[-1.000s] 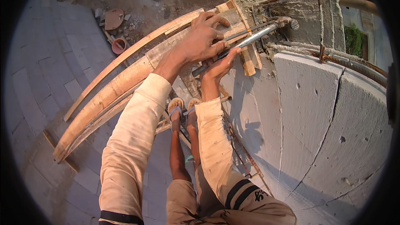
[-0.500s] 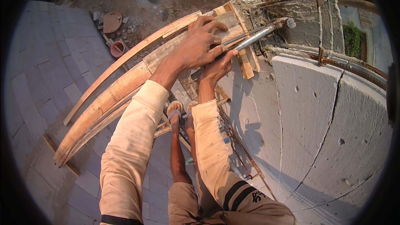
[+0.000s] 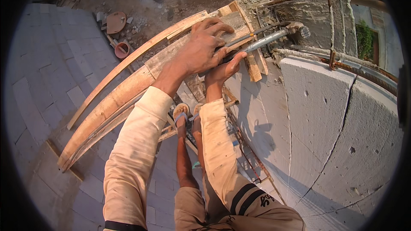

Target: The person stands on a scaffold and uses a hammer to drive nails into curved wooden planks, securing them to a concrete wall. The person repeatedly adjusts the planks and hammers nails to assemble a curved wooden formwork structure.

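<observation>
My right hand (image 3: 218, 75) grips the hammer (image 3: 271, 39), half-curled left hand (image 3: 201, 50) seemingly pinching the rod (image 3: 244, 37): likely positioning; next, steadiness.

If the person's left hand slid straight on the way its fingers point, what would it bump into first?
The left hand would probably meet the narrow wooden strip across the end of the board first. Depth is hard to judge, though, and the dark rod slants close by.
</observation>
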`<state>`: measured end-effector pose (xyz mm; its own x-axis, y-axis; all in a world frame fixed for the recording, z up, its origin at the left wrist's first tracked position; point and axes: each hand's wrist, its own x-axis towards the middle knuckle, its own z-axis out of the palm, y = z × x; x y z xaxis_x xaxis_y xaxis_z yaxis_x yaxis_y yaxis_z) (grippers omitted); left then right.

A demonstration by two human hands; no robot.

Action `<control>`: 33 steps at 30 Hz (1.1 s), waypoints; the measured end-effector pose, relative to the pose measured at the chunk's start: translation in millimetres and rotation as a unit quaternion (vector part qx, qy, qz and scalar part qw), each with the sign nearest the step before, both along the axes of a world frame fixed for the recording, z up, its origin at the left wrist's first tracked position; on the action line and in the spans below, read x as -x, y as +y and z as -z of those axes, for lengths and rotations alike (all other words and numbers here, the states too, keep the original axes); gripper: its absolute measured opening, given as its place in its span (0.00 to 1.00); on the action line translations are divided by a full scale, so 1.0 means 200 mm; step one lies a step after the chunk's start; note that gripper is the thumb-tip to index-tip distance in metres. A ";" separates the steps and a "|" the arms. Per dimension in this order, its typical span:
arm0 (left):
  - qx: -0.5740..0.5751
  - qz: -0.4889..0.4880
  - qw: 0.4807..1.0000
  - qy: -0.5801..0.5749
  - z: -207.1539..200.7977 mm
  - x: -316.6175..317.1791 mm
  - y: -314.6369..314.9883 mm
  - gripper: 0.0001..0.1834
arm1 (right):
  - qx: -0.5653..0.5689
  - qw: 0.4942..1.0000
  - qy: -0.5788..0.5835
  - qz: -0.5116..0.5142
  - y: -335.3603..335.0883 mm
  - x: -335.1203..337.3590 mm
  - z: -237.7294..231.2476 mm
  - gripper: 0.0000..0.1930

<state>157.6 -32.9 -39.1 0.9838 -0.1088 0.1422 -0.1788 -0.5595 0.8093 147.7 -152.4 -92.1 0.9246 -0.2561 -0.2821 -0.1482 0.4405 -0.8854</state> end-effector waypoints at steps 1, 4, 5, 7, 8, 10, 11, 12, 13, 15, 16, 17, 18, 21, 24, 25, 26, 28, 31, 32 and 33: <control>-0.005 -0.002 1.000 -0.001 0.00 0.00 0.00 0.16 | -0.005 1.000 0.008 0.004 0.00 0.00 0.00 0.46; -0.004 -0.020 0.999 -0.031 0.00 0.00 -0.02 0.13 | -0.018 1.000 0.026 -0.001 -0.02 0.00 0.00 0.47; 0.001 -0.017 0.999 -0.046 0.01 0.00 -0.01 0.14 | -0.025 0.999 0.024 -0.006 -0.02 0.00 0.00 0.48; 0.015 -0.006 0.999 -0.039 0.01 -0.01 0.00 0.16 | -0.047 0.999 0.022 -0.017 -0.04 0.01 0.01 0.48; 0.018 -0.001 0.999 -0.045 0.01 -0.01 0.00 0.17 | -0.046 0.998 0.048 -0.012 -0.04 0.01 0.02 0.46; 0.030 0.006 0.999 -0.036 0.01 -0.02 0.02 0.19 | -0.046 0.996 0.064 -0.028 -0.05 0.01 0.02 0.43; 0.036 0.011 0.999 -0.032 0.01 -0.02 0.02 0.17 | -0.047 0.996 0.064 -0.035 -0.05 0.01 0.02 0.42; 0.042 0.015 0.999 -0.021 0.01 -0.02 0.03 0.16 | -0.049 0.997 0.049 -0.040 -0.05 0.00 0.02 0.42; 0.052 0.020 0.998 -0.015 0.01 -0.02 0.03 0.16 | -0.051 0.997 0.037 -0.038 -0.04 0.00 0.03 0.42; 0.037 0.022 0.999 -0.017 0.01 -0.02 0.03 0.17 | -0.057 0.998 0.014 -0.028 -0.02 0.00 0.02 0.43; 0.032 0.023 0.999 -0.023 0.01 -0.02 0.03 0.17 | -0.060 0.998 0.002 -0.026 0.00 0.00 0.02 0.43; 0.029 0.019 0.999 -0.022 0.01 -0.02 0.02 0.17 | -0.053 0.998 0.005 -0.020 0.00 0.00 0.01 0.43; 0.026 0.015 0.999 -0.023 0.01 -0.02 0.02 0.17 | -0.045 0.999 0.007 -0.020 0.01 0.00 0.01 0.44; 0.020 0.013 1.000 -0.016 0.00 -0.02 0.01 0.17 | -0.028 0.999 0.021 -0.025 0.00 0.00 -0.01 0.44; 0.039 0.007 0.999 -0.027 0.01 -0.02 0.02 0.17 | -0.043 0.999 0.005 -0.024 0.00 0.00 -0.02 0.47; 0.054 0.005 0.998 -0.029 0.01 -0.02 0.02 0.18 | -0.041 0.999 -0.007 -0.028 0.00 0.00 -0.01 0.48; 0.052 0.007 0.998 -0.034 0.01 -0.02 0.02 0.18 | -0.061 0.998 0.007 -0.023 0.00 0.00 -0.01 0.46; 0.053 0.012 0.998 -0.035 0.02 -0.02 0.02 0.18 | -0.082 0.996 0.024 -0.027 0.01 0.00 0.00 0.43; 0.045 0.011 0.998 -0.038 0.03 -0.02 0.02 0.18 | -0.072 0.997 0.033 -0.008 0.02 0.00 -0.01 0.43; 0.041 0.012 0.998 -0.040 0.03 -0.02 0.02 0.18 | -0.082 0.995 0.048 0.001 0.01 0.00 -0.01 0.42; 0.040 0.013 0.998 -0.040 0.03 -0.02 0.02 0.18 | -0.089 0.994 0.066 0.008 0.00 0.01 -0.02 0.42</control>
<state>162.1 -28.6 -45.9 0.9661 -0.1192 0.2292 -0.2580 -0.4875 0.8341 145.7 -151.6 -87.2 0.8722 -0.2060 -0.4436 -0.2498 0.5922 -0.7661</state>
